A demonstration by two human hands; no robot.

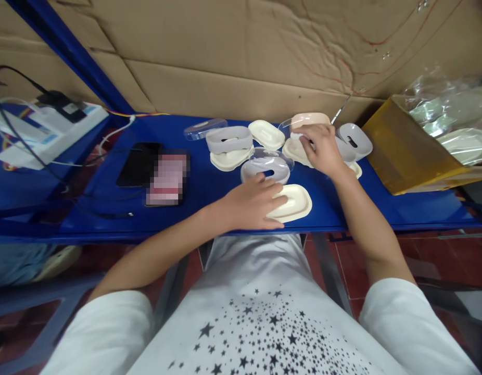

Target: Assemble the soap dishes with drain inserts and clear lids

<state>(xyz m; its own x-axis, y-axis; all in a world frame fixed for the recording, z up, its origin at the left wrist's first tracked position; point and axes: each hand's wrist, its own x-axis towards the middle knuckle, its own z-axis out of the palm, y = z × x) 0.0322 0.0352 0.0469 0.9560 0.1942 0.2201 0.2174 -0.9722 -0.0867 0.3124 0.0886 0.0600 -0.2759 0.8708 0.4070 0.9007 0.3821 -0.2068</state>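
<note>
My left hand (256, 203) lies with its fingers spread over the left end of a cream oval plastic tray (297, 203) at the table's front edge. Just behind it sits a pale grey oval plastic shell (260, 170) with a dark slot and a clear cover (270, 154) against it. My right hand (321, 148) reaches over another cream tray (295, 151), its fingers curled down near a small whitish piece. What those fingers hold is mostly hidden. Behind that hand stands a peach oval shell (309, 121).
More oval parts lie around: a grey shell (229, 139), a cream tray (266, 134), a clear cover (205, 129) and grey pieces (354, 140). At right stands a carton (405, 151) of bagged parts. Phones (166, 179) and a power strip (53, 133) with cables occupy the left.
</note>
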